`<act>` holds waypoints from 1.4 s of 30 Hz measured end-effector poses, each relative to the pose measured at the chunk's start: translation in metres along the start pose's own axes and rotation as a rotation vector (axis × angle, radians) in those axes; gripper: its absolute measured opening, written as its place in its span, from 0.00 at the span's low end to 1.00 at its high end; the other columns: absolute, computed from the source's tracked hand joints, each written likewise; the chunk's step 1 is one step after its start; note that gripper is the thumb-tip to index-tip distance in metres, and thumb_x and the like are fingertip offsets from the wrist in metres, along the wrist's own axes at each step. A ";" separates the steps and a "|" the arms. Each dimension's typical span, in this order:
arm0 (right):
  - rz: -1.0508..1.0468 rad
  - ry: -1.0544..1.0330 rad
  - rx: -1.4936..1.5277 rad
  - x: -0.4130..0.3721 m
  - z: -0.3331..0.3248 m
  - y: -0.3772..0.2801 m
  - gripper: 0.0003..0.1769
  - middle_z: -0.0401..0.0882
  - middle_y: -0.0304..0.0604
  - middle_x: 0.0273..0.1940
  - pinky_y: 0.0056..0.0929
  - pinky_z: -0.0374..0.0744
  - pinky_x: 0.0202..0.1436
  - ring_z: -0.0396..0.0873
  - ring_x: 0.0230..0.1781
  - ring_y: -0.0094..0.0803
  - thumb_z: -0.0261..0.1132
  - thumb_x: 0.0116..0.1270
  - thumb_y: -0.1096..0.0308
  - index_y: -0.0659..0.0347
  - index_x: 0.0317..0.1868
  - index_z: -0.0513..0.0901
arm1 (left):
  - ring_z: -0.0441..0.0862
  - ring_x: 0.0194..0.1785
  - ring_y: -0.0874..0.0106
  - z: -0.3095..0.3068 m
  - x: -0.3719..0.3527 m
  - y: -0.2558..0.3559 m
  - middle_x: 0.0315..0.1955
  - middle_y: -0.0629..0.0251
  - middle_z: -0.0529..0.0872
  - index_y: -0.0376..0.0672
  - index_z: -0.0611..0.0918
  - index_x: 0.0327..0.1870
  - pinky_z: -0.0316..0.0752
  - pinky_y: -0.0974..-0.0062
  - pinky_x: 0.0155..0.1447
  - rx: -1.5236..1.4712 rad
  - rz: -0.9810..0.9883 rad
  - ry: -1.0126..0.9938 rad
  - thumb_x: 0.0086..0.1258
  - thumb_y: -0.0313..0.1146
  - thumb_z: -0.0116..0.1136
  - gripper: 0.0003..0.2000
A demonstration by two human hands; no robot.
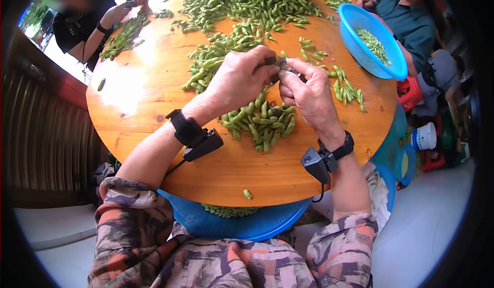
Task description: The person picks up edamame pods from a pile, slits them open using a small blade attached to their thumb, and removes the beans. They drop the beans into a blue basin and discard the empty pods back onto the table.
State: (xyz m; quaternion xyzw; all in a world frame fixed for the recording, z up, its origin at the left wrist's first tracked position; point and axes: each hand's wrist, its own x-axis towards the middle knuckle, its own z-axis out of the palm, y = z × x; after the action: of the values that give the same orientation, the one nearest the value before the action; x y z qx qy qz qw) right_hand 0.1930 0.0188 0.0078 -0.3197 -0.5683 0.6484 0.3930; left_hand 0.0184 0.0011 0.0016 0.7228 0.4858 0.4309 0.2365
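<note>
Above the wooden table (pixel 154 159), my left hand (pixel 236 77) and my right hand (pixel 311 92) meet, thumbs and forefingers pinched together. A small green soybean pod (pixel 281 61) seems to be between the fingertips, mostly hidden by them. Dark covers sit on some of the fingertips. Just below the hands lies a small heap of green soybean pods (pixel 265 128). On my lap, under the table edge, rests a blue basin (pixel 211 227) with shelled green beans (pixel 229 211) in it. One short pod (pixel 248 194) lies near the table's front edge.
A large pile of pods (pixel 247 2) covers the far side. At the right, a blue basket (pixel 347 36) holds shelled beans. One person (pixel 77 25) handles pods at the far left; another person (pixel 411 25) sits at the right. A white bucket (pixel 424 136) stands beyond the table.
</note>
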 end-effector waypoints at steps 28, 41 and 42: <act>-0.545 0.231 -0.754 0.003 0.012 0.018 0.09 0.81 0.57 0.37 0.35 0.78 0.35 0.82 0.32 0.45 0.60 0.63 0.76 0.72 0.42 0.81 | 0.70 0.23 0.83 0.009 -0.003 -0.005 0.20 0.74 0.74 0.35 0.76 0.59 0.68 0.81 0.28 -0.111 -0.137 -0.071 0.66 0.21 0.45 0.20; -0.459 0.535 -1.152 0.024 -0.060 0.013 0.10 0.80 0.59 0.33 0.44 0.78 0.40 0.81 0.34 0.53 0.59 0.62 0.76 0.70 0.41 0.82 | 0.83 0.32 0.70 -0.024 -0.050 0.064 0.37 0.59 0.82 0.33 0.77 0.51 0.79 0.73 0.38 -0.158 0.362 -0.870 0.62 0.19 0.49 0.16; -0.454 0.535 -1.149 0.025 -0.059 0.014 0.10 0.80 0.59 0.33 0.44 0.78 0.40 0.81 0.34 0.53 0.59 0.62 0.76 0.70 0.41 0.82 | 0.83 0.38 0.66 -0.024 -0.062 0.071 0.39 0.56 0.81 0.33 0.78 0.49 0.80 0.70 0.43 -0.091 0.386 -0.962 0.61 0.20 0.50 0.15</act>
State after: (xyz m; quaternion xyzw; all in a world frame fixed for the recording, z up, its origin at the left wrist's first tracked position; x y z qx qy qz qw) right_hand 0.2302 0.0684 -0.0144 -0.5001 -0.7593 0.0426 0.4141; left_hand 0.0239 -0.0869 0.0434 0.9045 0.1605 0.1064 0.3805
